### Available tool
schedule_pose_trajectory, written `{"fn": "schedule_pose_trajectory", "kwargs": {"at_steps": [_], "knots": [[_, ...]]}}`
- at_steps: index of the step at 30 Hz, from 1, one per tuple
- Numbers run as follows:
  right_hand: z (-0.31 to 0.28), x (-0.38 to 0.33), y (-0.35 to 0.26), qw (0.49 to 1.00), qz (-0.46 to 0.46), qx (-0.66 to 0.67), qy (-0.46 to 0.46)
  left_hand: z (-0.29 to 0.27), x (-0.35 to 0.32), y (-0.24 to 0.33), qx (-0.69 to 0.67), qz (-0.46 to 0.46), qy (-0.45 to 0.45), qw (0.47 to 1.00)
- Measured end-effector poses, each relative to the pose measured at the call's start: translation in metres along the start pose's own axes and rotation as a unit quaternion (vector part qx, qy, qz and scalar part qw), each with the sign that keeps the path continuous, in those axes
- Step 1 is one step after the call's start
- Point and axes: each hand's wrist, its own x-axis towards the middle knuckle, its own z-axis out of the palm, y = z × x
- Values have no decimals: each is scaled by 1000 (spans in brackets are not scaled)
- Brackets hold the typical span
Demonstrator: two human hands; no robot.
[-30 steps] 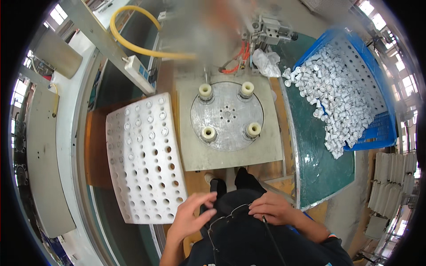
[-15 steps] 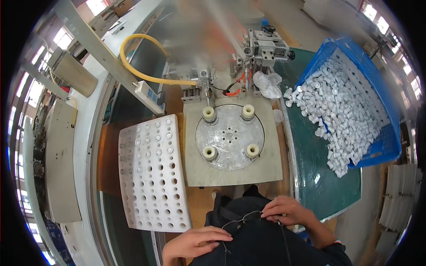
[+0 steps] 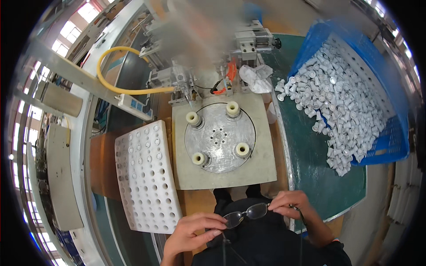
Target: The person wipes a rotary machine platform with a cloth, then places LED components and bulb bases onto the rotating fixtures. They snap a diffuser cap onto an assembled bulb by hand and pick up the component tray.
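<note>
A pair of glasses [image 3: 246, 214] with thin dark frames is held up in front of my dark clothing, lenses side by side. At the left end of the frame, my left hand [image 3: 195, 232] pinches the rim near the hinge. My right hand [image 3: 290, 205] grips the other end between thumb and fingers. The temples hang down toward me, partly lost against the dark cloth. Beyond my hands stands a round metal turntable [image 3: 219, 157] with several cream ring-shaped holders, one of them a near-right holder [image 3: 242, 150].
Left of the turntable lies a white perforated tray [image 3: 144, 186], its far rows holding clear round pieces. A blue crate [image 3: 392, 144] on its side spills white plastic parts [image 3: 337, 97] onto the green table [image 3: 319, 186]. A yellow hose [image 3: 100, 71] arches beside the machine; a crumpled white bag [image 3: 256, 79] sits behind.
The glasses have risen slightly and moved right, turning their lenses more into view. The view has tilted, and the turntable has rotated a little within it.
</note>
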Motion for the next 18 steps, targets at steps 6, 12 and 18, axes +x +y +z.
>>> {"fn": "schedule_pose_trajectory", "kwargs": {"at_steps": [6,12,18], "knots": [[-3,5,13,989,69,117,49,-19,1,-15,2,-41,-25,999],[-45,101,109,945,111,-71,300,-37,-6,-95,73,-116,153,979],[-143,277,213,820,-5,-457,345,-30,-31,-116,23,-212,205,955]]}}
